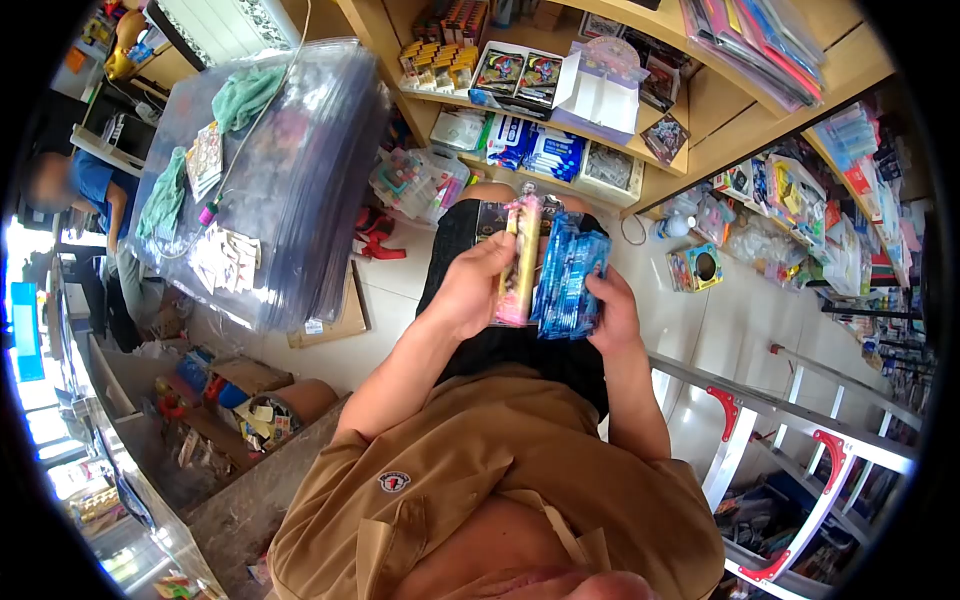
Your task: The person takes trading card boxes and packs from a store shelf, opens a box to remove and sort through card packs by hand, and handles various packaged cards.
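Observation:
My left hand (pixel 477 285) is closed on a pink-and-yellow packet (pixel 521 262), held upright with its narrow side towards me. Beside it, my right hand (pixel 615 308) grips a stack of shiny blue foil packets (pixel 572 285), fingers along its right side. The two bundles are close together above my lap. Behind them shows part of a dark printed box (pixel 490 222), mostly hidden by the packets and my left hand.
A wooden shelf (pixel 660 150) ahead holds an open box of foil packs (pixel 517 75) and blue packages (pixel 555 150). A tall stack of clear plastic sheets (pixel 330 190) stands left. An aluminium ladder (pixel 745 440) is at right. Another person (pixel 90 190) is at far left.

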The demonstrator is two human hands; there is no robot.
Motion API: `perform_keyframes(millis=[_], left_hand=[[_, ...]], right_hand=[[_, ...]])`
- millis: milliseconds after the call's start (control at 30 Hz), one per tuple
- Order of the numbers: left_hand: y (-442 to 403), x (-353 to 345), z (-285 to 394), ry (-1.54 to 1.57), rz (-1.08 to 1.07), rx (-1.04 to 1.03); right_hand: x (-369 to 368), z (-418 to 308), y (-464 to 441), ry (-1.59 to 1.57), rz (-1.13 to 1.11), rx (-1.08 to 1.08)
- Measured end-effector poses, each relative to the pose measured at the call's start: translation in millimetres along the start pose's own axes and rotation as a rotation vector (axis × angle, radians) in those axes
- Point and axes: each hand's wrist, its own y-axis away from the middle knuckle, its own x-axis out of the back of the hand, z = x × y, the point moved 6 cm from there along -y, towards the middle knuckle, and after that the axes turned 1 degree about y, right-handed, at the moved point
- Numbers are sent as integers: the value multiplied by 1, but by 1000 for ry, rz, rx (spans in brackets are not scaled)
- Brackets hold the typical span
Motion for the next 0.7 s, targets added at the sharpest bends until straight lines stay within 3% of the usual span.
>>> perform_keyframes(millis=[167,300,367,400,433,500,567,700], left_hand=[[14,24,22,150,-116,-267],[43,40,24,19,-31,-346],[54,47,18,-508,128,-374],[56,31,20,-782,84,-478],[60,10,25,-1259,57,-621],[60,13,8,-1667,-68,-635],[61,24,-2,-1632,-51,-577],[67,32,-7,-1512,-63,-521]], right_hand=[[27,-25,9,-75,110,66],[14,-41,25,-97,150,68],[4,-41,24,481,306,141],[-7,-40,19,930,294,188],[-22,-36,22,1212,310,221],[-42,-22,20,1480,398,173],[-55,-16,17,1513,414,277],[-55,-1,3,1444,443,242]])
